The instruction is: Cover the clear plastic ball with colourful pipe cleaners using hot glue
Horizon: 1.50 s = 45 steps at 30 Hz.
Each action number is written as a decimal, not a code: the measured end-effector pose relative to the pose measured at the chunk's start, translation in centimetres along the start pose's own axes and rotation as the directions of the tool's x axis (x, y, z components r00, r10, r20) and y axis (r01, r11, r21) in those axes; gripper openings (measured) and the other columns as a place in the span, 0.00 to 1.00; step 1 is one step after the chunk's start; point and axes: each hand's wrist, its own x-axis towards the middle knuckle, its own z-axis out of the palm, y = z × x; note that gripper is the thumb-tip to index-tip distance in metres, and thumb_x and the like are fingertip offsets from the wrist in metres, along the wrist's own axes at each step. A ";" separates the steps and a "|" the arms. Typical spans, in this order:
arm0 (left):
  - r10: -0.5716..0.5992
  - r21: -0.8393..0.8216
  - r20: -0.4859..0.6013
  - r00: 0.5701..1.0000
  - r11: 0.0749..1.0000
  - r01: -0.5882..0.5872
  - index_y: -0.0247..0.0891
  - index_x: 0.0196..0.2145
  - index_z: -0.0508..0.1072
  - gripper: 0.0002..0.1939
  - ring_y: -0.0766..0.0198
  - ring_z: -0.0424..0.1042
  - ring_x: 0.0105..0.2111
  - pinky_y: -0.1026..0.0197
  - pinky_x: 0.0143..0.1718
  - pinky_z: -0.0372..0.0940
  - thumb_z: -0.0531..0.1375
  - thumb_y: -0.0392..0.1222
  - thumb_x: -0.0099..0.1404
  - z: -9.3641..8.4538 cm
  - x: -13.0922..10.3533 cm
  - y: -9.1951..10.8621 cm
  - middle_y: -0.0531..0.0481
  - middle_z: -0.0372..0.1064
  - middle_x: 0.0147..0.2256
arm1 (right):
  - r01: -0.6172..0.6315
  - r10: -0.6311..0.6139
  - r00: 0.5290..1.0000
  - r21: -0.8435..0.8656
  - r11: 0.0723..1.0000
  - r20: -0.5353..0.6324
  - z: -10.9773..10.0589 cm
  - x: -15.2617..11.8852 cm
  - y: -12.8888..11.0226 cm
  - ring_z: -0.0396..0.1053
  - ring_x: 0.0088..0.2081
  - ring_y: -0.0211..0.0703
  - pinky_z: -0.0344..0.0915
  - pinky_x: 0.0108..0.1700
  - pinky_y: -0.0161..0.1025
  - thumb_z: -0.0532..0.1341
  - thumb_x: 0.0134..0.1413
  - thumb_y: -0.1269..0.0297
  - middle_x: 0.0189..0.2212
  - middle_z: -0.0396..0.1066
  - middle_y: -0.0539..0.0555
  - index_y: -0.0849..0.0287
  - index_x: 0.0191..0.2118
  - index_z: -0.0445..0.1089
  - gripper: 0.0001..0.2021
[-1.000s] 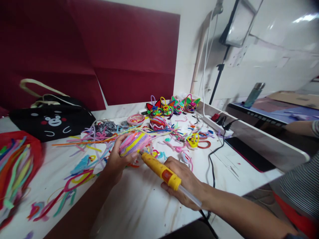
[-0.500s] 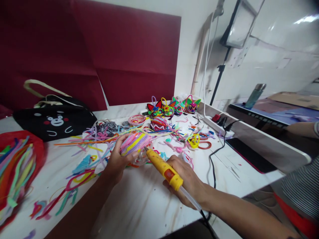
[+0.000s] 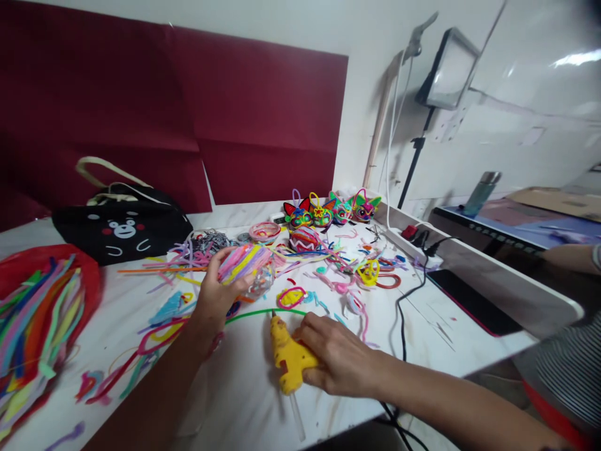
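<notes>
My left hand is wrapped round a ball striped with pink, yellow and purple pipe cleaners; the ball's right side is clear plastic. In my right hand is a yellow glue gun, its metal tip pointing away from me and a clear glue stick poking out of its back. The tip is apart from the ball, beside a green pipe cleaner that curves between my hands. A yellow piece with a pink rim lies just beyond it.
Several cat-like heads stand by the wall. Loose pipe cleaners litter the table. A red bag of strips and a black bag are at the left. On the right are a phone, a power strip and a person's arm.
The glue gun has come away from the ball, moved left and down, and turned upright in view. The green pipe cleaner now shows between my hands. The whole view has shifted slightly.
</notes>
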 end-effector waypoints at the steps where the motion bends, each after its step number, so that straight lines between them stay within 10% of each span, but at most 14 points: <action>1: 0.003 0.013 0.005 1.000 1.000 -0.003 0.44 0.57 0.66 0.40 0.52 0.73 0.48 0.55 0.47 0.71 0.70 0.45 0.45 0.2 -0.2 0.2 0.47 0.70 0.51 | 0.014 -0.014 1.000 -0.005 1.000 0.015 0.3 0.1 0.1 0.70 0.38 0.51 0.69 0.40 0.46 0.65 0.54 0.58 0.41 0.70 0.60 0.62 0.49 0.69 0.19; 7: 0.034 0.063 0.031 0.999 0.997 -0.036 0.44 0.54 0.67 0.39 0.47 0.72 0.52 0.49 0.53 0.68 0.71 0.49 0.44 0.8 -1.0 1.5 0.46 0.70 0.53 | 0.091 -0.077 0.991 0.131 0.987 -0.108 -1.1 1.0 0.0 0.71 0.46 0.53 0.69 0.48 0.48 0.69 0.54 0.53 0.45 0.72 0.61 0.60 0.50 0.70 0.23; 13: 0.083 0.119 0.087 0.993 0.989 -0.093 0.47 0.55 0.66 0.37 0.47 0.72 0.51 0.49 0.53 0.69 0.71 0.49 0.47 1.2 -1.7 1.6 0.48 0.70 0.52 | -0.045 0.262 0.846 0.428 0.903 -0.464 -3.5 4.7 -0.3 0.68 0.54 0.52 0.67 0.55 0.52 0.67 0.56 0.56 0.52 0.68 0.61 0.58 0.55 0.65 0.24; 20: 0.204 0.169 0.130 0.970 0.960 -0.224 0.44 0.55 0.65 0.38 0.47 0.70 0.54 0.50 0.55 0.67 0.71 0.49 0.46 1.5 -1.6 0.7 0.45 0.67 0.55 | -0.048 0.470 0.815 0.769 0.637 -0.338 -2.4 7.7 -0.3 0.72 0.51 0.50 0.72 0.43 0.45 0.68 0.51 0.51 0.54 0.70 0.58 0.56 0.50 0.64 0.25; 45: 0.309 0.347 0.118 0.944 0.878 -0.331 0.45 0.55 0.68 0.37 0.47 0.71 0.53 0.46 0.56 0.68 0.69 0.52 0.48 1.4 -1.2 -0.4 0.47 0.68 0.53 | 0.031 0.596 0.748 0.913 0.407 -0.291 -1.2 8.4 0.7 0.66 0.41 0.45 0.65 0.37 0.39 0.77 0.30 0.53 0.39 0.69 0.52 0.56 0.44 0.68 0.32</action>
